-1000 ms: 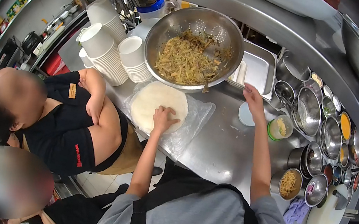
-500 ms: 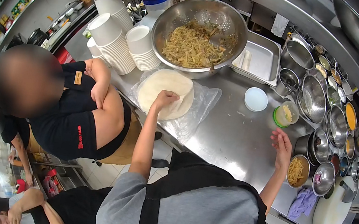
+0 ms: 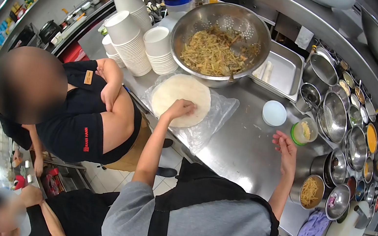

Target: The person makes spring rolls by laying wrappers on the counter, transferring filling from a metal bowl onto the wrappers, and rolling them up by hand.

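Left hand (image 3: 180,110) on round pale sheet (image 3: 177,90) (whether pinching it, cannot tell), right hand (image 3: 286,150) near white bowl (image 3: 274,113), fingers loosely apart

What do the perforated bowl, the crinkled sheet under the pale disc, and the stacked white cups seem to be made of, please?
Bowl: likely stainless steel, satin; grey sheen, soft reflections.
Sheet under the pale disc: thin, glossy clear plastic; wrinkled, counter showing through.
Cups: perhaps paper, smooth and matte; opaque white walls, though plastic is possible.
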`<state>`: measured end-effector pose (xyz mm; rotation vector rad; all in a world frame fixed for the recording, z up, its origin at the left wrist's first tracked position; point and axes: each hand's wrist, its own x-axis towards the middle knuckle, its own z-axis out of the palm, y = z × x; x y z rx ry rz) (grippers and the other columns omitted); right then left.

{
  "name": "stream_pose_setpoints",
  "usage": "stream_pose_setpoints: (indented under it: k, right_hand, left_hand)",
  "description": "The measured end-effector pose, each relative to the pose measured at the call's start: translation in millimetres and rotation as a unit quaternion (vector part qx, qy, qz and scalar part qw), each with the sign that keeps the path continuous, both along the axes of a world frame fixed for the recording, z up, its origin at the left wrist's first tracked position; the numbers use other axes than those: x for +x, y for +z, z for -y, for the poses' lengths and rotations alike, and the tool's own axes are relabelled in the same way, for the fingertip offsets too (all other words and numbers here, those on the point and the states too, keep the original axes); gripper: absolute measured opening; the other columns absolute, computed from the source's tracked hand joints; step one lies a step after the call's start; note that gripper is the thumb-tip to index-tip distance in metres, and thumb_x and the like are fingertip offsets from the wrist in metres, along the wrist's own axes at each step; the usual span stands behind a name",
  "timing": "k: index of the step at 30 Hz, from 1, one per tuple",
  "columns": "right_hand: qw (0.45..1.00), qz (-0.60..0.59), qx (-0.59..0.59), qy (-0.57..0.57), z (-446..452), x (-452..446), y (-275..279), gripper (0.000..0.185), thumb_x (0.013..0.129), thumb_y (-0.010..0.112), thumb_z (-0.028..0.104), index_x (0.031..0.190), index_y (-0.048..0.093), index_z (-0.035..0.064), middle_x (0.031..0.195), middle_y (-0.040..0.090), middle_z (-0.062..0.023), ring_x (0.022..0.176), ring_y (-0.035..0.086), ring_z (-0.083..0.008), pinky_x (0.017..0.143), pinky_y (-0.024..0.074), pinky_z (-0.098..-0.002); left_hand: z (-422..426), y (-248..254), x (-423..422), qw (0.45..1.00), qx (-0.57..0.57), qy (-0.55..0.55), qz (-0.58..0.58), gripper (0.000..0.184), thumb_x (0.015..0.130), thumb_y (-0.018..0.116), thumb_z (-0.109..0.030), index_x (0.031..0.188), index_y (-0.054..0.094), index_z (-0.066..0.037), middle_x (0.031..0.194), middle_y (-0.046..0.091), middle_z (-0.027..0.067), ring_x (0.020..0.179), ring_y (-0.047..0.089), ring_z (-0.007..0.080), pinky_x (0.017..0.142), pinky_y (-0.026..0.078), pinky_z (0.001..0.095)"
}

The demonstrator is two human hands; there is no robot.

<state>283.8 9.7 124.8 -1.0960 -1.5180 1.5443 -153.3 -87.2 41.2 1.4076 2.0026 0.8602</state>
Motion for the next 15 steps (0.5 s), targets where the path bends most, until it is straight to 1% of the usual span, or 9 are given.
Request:
stream_pose_setpoints:
  k: [2, 3, 4, 5, 6, 7, 10, 13, 15]
  right_hand:
    - [1.0, 0.0, -0.004, 0.007, 3, -2, -2, 0.029, 0.095, 0.05, 0.024, 0.116, 0.059, 0.0076, 0.103, 0.064, -0.0015, 0.09, 0.057, -0.0094, 0.075, 0.0411, -0.024]
    - [1.0, -0.001, -0.006, 0.009, 1, 0, -3, 0.029, 0.095, 0.05, 0.024, 0.116, 0.059, 0.0076, 0.102, 0.064, -0.0015, 0.09, 0.057, -0.0094, 0.075, 0.0412, -0.024]
    - [1.0, -0.001, -0.007, 0.011, 0, 3, -5, 0.029, 0.095, 0.05, 0.024, 0.116, 0.06, 0.0077, 0.102, 0.064, -0.0015, 0.09, 0.057, -0.0094, 0.075, 0.0412, -0.0241]
    - [1.0, -0.001, -0.011, 0.008, 0, 5, -6, 0.029, 0.095, 0.05, 0.024, 0.116, 0.06, 0.0077, 0.102, 0.064, -0.0014, 0.09, 0.057, -0.0093, 0.075, 0.0413, -0.024]
    - [1.0, -0.002, -0.014, 0.004, -1, 7, -7, 0.029, 0.095, 0.05, 0.024, 0.116, 0.06, 0.0078, 0.102, 0.064, -0.0013, 0.09, 0.057, -0.0092, 0.075, 0.0413, -0.0239]
    - [1.0, -0.002, -0.016, 0.0, -1, 8, -7, 0.029, 0.095, 0.05, 0.024, 0.116, 0.06, 0.0078, 0.102, 0.064, -0.0012, 0.09, 0.057, -0.0092, 0.074, 0.0414, -0.0239]
    - [0.999, -0.004, -0.029, -0.016, 1, 12, -6, 0.028, 0.095, 0.05, 0.025, 0.115, 0.06, 0.0079, 0.101, 0.064, -0.0008, 0.089, 0.057, -0.0089, 0.074, 0.0414, -0.0237]
    - [0.999, -0.006, -0.028, -0.014, 3, 14, -9, 0.028, 0.094, 0.051, 0.025, 0.115, 0.06, 0.008, 0.1, 0.064, -0.0005, 0.089, 0.057, -0.0086, 0.074, 0.0415, -0.0241]
    - [0.999, -0.003, -0.036, -0.012, 2, 15, -12, 0.028, 0.095, 0.051, 0.025, 0.116, 0.06, 0.0084, 0.101, 0.064, -0.0005, 0.089, 0.058, -0.0084, 0.073, 0.0416, -0.0235]
  left_hand:
    - [14, -11, -19, 0.992, 0.098, 0.072, -0.023, 0.019, 0.082, 0.061, -0.021, 0.081, 0.067, -0.003, 0.068, 0.065, 0.0129, 0.066, 0.064, 0.0268, 0.068, 0.049, 0.0342]
    - [18, -11, -28, 0.983, 0.055, 0.157, -0.074, 0.019, 0.08, 0.063, -0.02, 0.089, 0.066, -0.004, 0.082, 0.065, 0.0123, 0.079, 0.062, 0.0276, 0.072, 0.048, 0.0356]
    - [22, -15, -31, 0.96, 0.061, 0.22, -0.163, 0.02, 0.079, 0.063, -0.019, 0.092, 0.064, -0.004, 0.088, 0.064, 0.0122, 0.085, 0.06, 0.0289, 0.075, 0.047, 0.0373]
    - [25, -21, -33, 0.925, 0.067, 0.278, -0.25, 0.023, 0.078, 0.063, -0.019, 0.096, 0.063, -0.005, 0.095, 0.062, 0.0121, 0.092, 0.057, 0.0302, 0.078, 0.046, 0.039]
    - [27, -28, -36, 0.879, 0.072, 0.333, -0.335, 0.026, 0.078, 0.063, -0.018, 0.1, 0.062, -0.006, 0.102, 0.06, 0.012, 0.099, 0.054, 0.0316, 0.081, 0.044, 0.0407]
    - [28, -35, -36, 0.88, 0.005, 0.333, -0.339, 0.032, 0.078, 0.061, -0.017, 0.108, 0.058, -0.008, 0.114, 0.053, 0.0119, 0.11, 0.045, 0.0346, 0.087, 0.04, 0.0444]
    - [27, -46, -25, 0.838, 0.076, 0.31, -0.444, 0.023, 0.079, 0.059, -0.017, 0.099, 0.061, -0.007, 0.109, 0.056, 0.0108, 0.107, 0.046, 0.0324, 0.086, 0.039, 0.0445]
    - [26, -54, -24, 0.849, 0.091, 0.308, -0.42, 0.018, 0.079, 0.058, -0.016, 0.094, 0.062, -0.007, 0.105, 0.057, 0.0104, 0.104, 0.049, 0.0299, 0.084, 0.04, 0.0435]
    - [26, -45, -27, 0.873, 0.075, 0.288, -0.387, 0.016, 0.078, 0.059, -0.015, 0.091, 0.063, -0.007, 0.102, 0.057, 0.0106, 0.102, 0.051, 0.0294, 0.083, 0.04, 0.0445]
